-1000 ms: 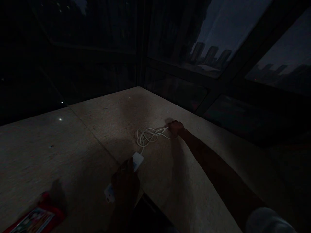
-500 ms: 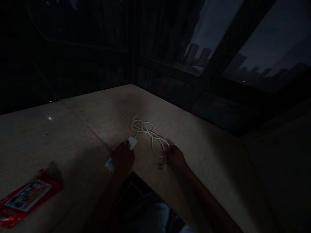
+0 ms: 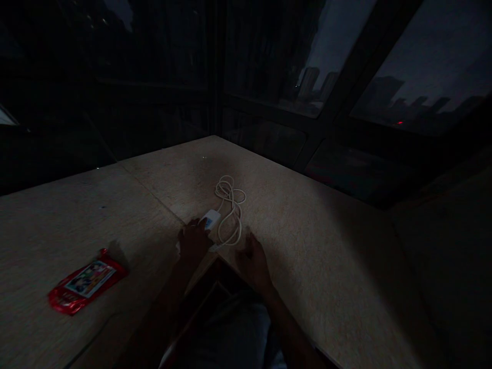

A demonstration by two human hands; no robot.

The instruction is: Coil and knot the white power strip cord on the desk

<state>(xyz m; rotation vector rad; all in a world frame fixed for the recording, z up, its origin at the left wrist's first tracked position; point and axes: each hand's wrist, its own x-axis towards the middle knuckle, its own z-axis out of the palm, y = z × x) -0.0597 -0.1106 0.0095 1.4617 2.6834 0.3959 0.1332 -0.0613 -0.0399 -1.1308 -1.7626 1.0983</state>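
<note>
On the stone-like surface lies a white power strip (image 3: 211, 218) with blue parts; its middle is covered by my left hand (image 3: 194, 240), whose fingers curl over it. From its far end runs a white cord (image 3: 240, 225), lying in loose loops. A small pale piece, perhaps the cord's plug, shows beside my left hand, too dark to make out. Just right of the loops is my right hand (image 3: 254, 260), apart from the cord, its thumb and fingers parted with nothing visible between them.
A shiny red packet (image 3: 88, 282) with a picture label lies on the left of the pale surface (image 3: 307, 230). Dark window frames (image 3: 265, 110) border the far edges. At the near side, the surface has an inner corner by my lap.
My right hand has let go of the cord near its plug and moved left and nearer to me. The cord's loops have shifted into a narrower bundle. The view has turned slightly left.
</note>
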